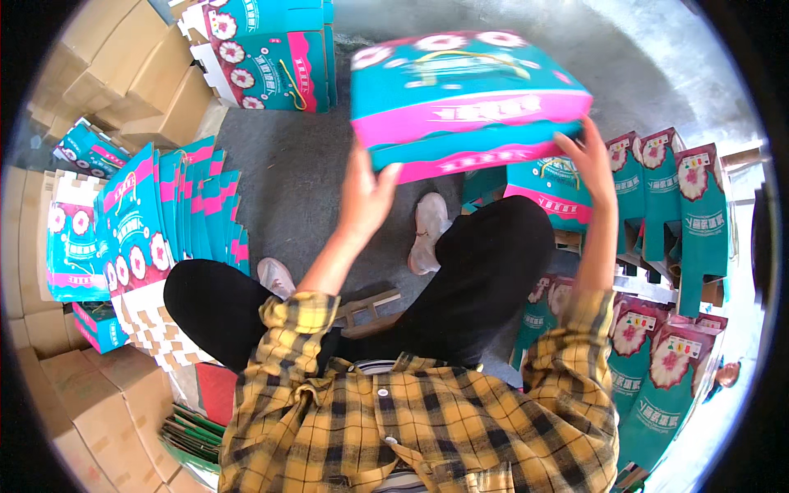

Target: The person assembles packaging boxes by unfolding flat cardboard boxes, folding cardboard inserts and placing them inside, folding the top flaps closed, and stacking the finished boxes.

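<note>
A teal-and-pink cardboard gift box (472, 107) with a yellow cord handle is held up in front of me, above the floor. Its top carries round pale fruit pictures, and two pink bands with wavy edges run along the side toward me. My left hand (366, 191) grips its near left corner, with the thumb out along the lower edge. My right hand (588, 158) holds the right end, fingers at the corner and thumb toward the side. The undersides of both grips are hidden behind the box.
Flattened teal-and-pink cartons (185, 193) lean in a fanned row at the left. More flat cartons (275, 62) stand at the far left. Formed boxes (699, 222) line the right side. Brown cartons (90, 411) are stacked at the left rim. A wooden frame (370, 311) lies between my feet.
</note>
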